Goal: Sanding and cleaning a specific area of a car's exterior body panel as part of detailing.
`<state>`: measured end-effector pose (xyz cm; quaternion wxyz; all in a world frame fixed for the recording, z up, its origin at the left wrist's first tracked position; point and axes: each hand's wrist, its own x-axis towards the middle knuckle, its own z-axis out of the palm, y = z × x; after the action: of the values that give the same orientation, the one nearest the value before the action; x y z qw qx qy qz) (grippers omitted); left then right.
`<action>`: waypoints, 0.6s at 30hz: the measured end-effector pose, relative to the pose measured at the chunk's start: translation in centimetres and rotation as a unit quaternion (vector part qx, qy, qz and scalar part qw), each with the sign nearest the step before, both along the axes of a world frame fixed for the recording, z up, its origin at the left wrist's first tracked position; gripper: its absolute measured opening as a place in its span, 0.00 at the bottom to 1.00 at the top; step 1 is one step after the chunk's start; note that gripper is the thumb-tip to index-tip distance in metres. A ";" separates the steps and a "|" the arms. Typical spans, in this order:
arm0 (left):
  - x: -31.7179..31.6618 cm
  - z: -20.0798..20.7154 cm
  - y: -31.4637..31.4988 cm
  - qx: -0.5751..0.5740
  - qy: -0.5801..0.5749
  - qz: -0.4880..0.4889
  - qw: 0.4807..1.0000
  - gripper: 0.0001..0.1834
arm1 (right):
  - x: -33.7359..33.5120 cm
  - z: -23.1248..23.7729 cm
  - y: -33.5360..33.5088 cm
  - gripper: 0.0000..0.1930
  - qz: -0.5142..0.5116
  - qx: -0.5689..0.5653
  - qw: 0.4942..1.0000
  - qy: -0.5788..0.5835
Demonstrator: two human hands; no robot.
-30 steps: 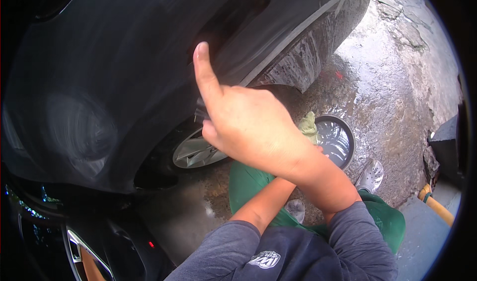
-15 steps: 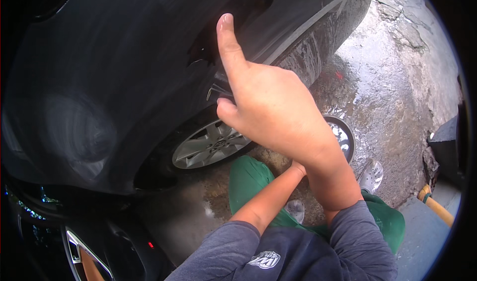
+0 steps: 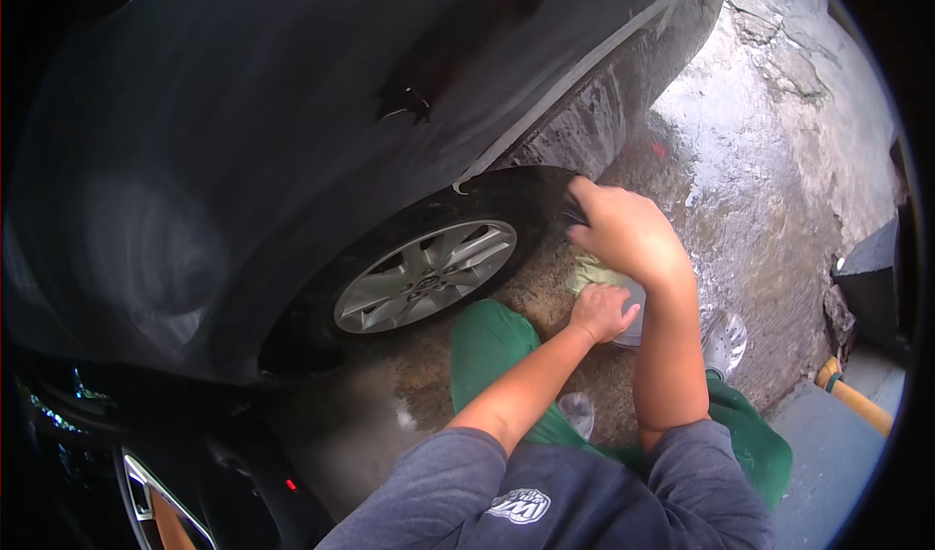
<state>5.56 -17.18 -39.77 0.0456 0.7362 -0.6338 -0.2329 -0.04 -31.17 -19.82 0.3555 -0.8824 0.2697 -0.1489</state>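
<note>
Seemingly clutching cloth (image 3: 588, 274) with left hand (image 3: 601, 312), risking scraping right hand (image 3: 630, 234), of unclear grip, by reaching close to tyre (image 3: 531, 200).

A rough grey-brown concrete floor (image 3: 789, 200) spreads beneath the black-tyred wheel with silver metal spokes (image 3: 426, 282); the concrete is wet and glossy to the right of the wheel, cracked and paler well beyond it; two light grey plastic clogs (image 3: 724, 344) rest on the floor, one below and to the right of the wheel, the other farther right; a basin (image 3: 634, 329), mostly hidden, sits between the wheel and the farther clog; a crumpled yellow-green cloth (image 3: 591, 274) shows on the basin's wheel side, though whether it touches the floor cannot be told.
</note>
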 end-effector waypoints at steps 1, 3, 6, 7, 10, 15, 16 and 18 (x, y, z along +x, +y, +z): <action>0.1 0.1 0.0 -0.004 -0.003 0.002 1.000 0.20 | 0.2 -3.0 -0.5 0.15 -0.006 0.008 0.996 0.087; -0.2 -0.1 0.0 -0.044 0.002 -0.008 0.999 0.15 | 0.8 -10.3 -1.4 0.14 -0.022 0.076 0.969 0.236; 0.5 -0.2 0.4 0.016 -0.045 -0.024 0.999 0.19 | 1.3 -18.0 -0.4 0.16 -0.011 0.148 0.926 0.348; 0.5 0.1 0.3 0.034 -0.050 -0.016 0.998 0.17 | 1.1 -19.0 0.2 0.17 0.000 0.158 0.913 0.377; -0.4 0.2 -0.7 0.046 -0.029 -0.018 0.998 0.16 | -0.9 -25.3 1.0 0.15 -0.016 0.148 0.906 0.397; 0.9 -0.6 0.7 0.002 -0.033 -0.008 0.999 0.15 | -1.0 -16.6 -0.2 0.20 -0.103 0.137 0.947 0.271; 0.3 -0.8 0.3 -0.024 -0.020 -0.011 0.999 0.14 | -2.2 -15.8 -1.8 0.21 -0.100 0.152 0.951 0.250; 0.2 -1.2 0.4 -0.050 -0.010 -0.018 0.999 0.14 | -2.6 -11.9 -1.7 0.20 -0.226 0.060 0.963 0.133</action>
<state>5.72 -16.82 -40.98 0.0724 0.7239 -0.6580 -0.1942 -2.65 -32.88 -31.70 0.3260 -0.7874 0.5154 -0.0896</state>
